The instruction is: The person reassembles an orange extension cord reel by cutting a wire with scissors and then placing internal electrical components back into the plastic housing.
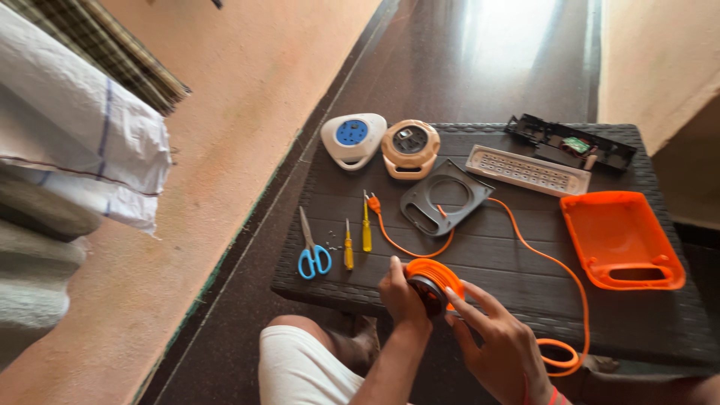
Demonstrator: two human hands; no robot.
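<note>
I see my left hand (401,294) and right hand (495,341) with fingers closed around the orange cord reel (433,281) at the surface's near edge, where I judge the trailing cord (559,270) could snag and unwind.

On the table (660,315), scissors (313,251) lie left of two screwdrivers (357,236) (side by side); tray (621,238) far right.
</note>
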